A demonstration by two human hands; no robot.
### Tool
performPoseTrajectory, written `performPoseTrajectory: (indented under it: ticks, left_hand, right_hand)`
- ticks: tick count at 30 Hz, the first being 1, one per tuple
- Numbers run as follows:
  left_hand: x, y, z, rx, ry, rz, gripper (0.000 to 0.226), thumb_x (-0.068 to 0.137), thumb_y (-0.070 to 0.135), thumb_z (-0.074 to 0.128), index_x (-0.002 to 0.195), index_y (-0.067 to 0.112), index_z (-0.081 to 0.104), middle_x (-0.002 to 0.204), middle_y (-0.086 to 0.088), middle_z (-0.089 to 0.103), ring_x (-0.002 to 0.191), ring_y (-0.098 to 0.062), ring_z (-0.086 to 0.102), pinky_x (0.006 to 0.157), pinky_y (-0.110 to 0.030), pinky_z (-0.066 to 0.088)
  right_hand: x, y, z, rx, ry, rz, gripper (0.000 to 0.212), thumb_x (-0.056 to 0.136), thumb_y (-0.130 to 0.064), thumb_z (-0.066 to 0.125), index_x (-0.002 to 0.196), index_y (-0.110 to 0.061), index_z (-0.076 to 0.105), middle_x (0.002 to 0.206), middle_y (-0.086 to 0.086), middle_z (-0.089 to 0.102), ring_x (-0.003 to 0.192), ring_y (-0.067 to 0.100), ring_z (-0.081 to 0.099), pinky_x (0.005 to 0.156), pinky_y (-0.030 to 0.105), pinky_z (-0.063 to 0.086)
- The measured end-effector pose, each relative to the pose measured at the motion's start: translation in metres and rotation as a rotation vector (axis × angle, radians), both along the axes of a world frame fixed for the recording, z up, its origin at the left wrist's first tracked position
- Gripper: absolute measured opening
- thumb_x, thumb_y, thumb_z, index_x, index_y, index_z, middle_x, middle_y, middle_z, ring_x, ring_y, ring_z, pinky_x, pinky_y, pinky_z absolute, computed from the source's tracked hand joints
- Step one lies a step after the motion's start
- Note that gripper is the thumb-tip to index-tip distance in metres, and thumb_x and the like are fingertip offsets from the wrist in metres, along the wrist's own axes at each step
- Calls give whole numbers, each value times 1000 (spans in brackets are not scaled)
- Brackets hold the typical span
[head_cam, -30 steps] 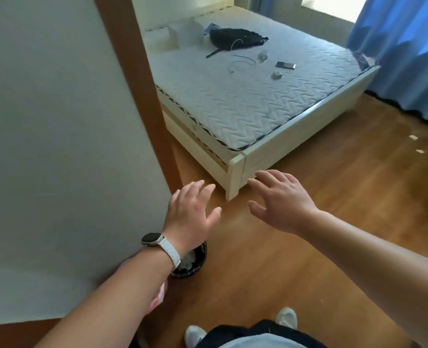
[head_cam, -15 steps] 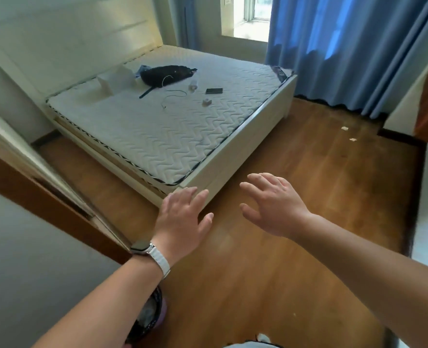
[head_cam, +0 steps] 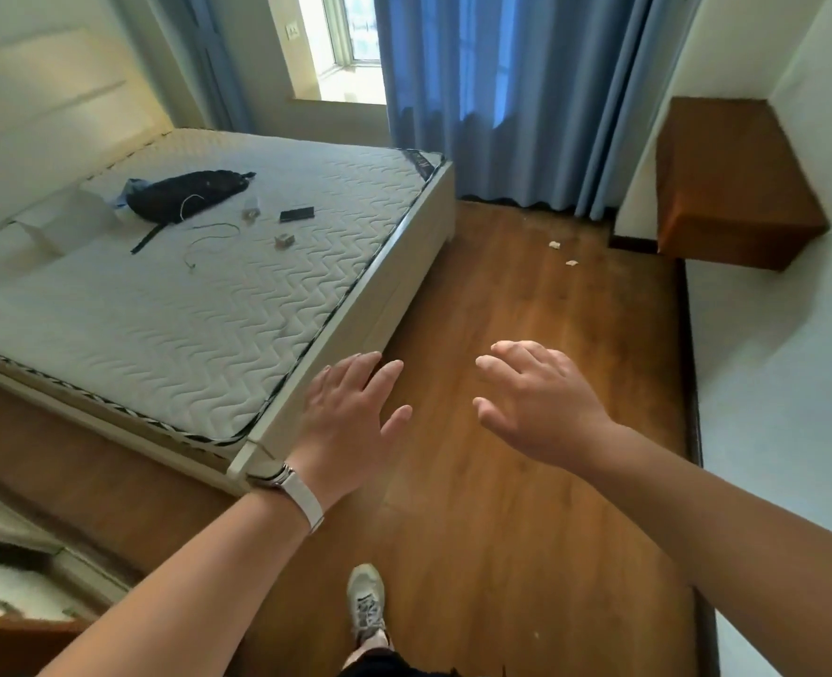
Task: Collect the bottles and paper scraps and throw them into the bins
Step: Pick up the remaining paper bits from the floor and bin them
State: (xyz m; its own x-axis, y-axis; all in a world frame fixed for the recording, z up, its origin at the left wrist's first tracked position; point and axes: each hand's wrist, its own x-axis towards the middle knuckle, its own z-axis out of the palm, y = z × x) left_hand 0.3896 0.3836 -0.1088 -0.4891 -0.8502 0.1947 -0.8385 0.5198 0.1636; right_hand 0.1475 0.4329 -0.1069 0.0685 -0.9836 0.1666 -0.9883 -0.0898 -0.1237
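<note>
1. One bare mattress (head_cam: 169,324) at the left carries a black bag (head_cam: 189,195) and a phone (head_cam: 296,215).
2. Left hand (head_cam: 350,422) hovers over the wooden floor (head_cam: 502,554), fingers spread, empty.
3. Right hand (head_cam: 541,408) beside it, fingers loosely spread, empty.
4. Two paper scraps (head_cam: 554,245) lie on the floor near the blue curtain (head_cam: 502,114).

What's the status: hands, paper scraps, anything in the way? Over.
Left hand, right hand open, empty. Paper scraps on floor by curtain, untouched. Bed corner beside left hand.
</note>
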Motion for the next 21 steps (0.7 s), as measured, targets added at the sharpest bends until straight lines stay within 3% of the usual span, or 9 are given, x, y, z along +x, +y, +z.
performPoseTrajectory:
  ticks: [6,21]
  left_hand:
    - [-31,-100,-18,2,15,-147,56,94,53,40,142,24,47,147,-2,47,137,-23,39,114,-47,31]
    - [-61,-378,-7,-6,97,-385,50,94,47,52,138,23,49,144,-2,48,135,-25,40,112,-47,33]
  right_hand:
    - [-30,-62,-3,51,48,-148,57,90,-56,40,133,-22,55,140,3,51,130,23,45,104,42,37]
    - [-31,-272,16,56,59,-399,58,91,-56,34,133,-21,53,137,0,52,127,19,46,102,41,39]
